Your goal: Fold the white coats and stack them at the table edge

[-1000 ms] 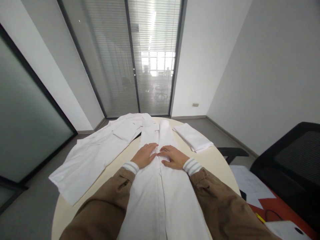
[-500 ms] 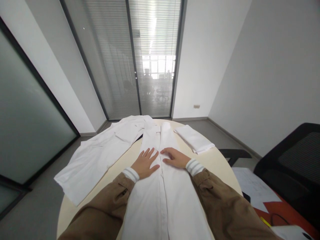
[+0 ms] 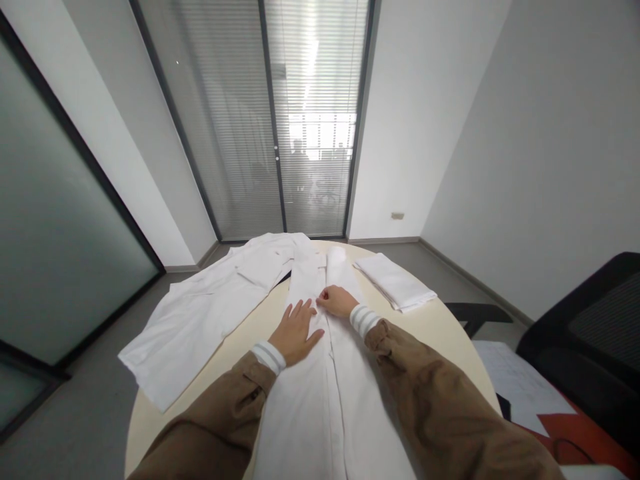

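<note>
A long white coat [image 3: 305,407] lies lengthwise in front of me, its front edge running down the middle. My left hand [image 3: 296,335] rests flat on its left side, fingers spread. At the middle edge, my right hand [image 3: 337,301] is closed in a pinch on the cloth, fingertips close to those of my left hand. Left of it, a second white coat [image 3: 210,313] is spread out, with part of it hanging past the table edge. A folded white cloth [image 3: 395,281] sits at the right.
All the cloth lies on a round, pale table [image 3: 250,327]. A black chair [image 3: 585,333] stands at the right, near papers [image 3: 520,380] on a red surface [image 3: 575,433]. Beyond the table is a glass partition with blinds [image 3: 240,133].
My right hand has gone from loosely bent fingers to a pinch at the coat's middle edge, its wrist swinging inward. My left hand stays flat on the coat. The view has shifted slightly.
</note>
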### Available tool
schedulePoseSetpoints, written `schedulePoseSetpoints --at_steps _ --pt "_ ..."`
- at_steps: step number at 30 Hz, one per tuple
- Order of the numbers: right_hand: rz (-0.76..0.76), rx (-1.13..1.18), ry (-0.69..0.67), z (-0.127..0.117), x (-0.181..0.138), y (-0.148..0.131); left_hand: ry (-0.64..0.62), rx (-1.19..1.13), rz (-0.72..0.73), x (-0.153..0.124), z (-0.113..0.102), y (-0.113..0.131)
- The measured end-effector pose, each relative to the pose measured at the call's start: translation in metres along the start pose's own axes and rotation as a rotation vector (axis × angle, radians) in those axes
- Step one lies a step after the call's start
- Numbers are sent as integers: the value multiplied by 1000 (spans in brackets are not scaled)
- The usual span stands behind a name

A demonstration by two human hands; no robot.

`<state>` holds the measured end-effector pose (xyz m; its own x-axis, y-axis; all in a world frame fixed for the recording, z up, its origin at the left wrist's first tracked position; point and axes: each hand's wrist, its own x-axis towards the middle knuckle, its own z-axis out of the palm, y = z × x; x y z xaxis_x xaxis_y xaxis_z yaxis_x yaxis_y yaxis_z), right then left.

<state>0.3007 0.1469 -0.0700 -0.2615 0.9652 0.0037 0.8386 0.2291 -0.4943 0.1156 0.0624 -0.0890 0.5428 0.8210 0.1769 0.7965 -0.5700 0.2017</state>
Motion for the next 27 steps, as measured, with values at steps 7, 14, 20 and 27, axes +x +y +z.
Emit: schedulePoseSetpoints --at_steps 7,14,20,27 --pt "-53 -21 78 3 -8 3 -61 56 114 -5 -3 7" --pt "-134 -141 -77 3 -19 26 -80 39 178 -6 -6 11" --pt "-325 36 -54 -9 -25 51 -62 17 203 -7 -7 12" --pt "-406 85 -24 -15 -46 61 29 -57 545 -1 -15 20"
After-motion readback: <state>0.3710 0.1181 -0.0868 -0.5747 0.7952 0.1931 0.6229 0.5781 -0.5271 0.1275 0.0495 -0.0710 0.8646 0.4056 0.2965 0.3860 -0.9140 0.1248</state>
